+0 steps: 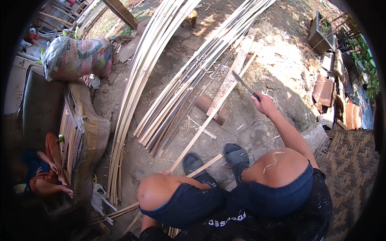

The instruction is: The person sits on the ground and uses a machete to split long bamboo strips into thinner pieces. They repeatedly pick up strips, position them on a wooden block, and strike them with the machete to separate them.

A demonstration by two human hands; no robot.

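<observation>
My right hand (265,104) is closed round the handle of a knife (243,85), its blade pointing up and to the left. Beside the blade runs a long pale bamboo strip (205,124), slanting down toward my left knee. Most of my left hand (166,172) is hidden behind that knee; the fingertips that show are closed at the strip's lower end. Under the strip, a flat wooden board (232,76) leans on a short round log (206,105). A second bamboo strip (207,164) crosses in front of my left sandal.
Two bundles of long bamboo strips, a left bundle (134,80) and a middle bundle (187,88), lie on the ground ahead. A stuffed sack (78,58) rests at the left, above a seated person (48,168). Woven matting (350,168) lies at the right.
</observation>
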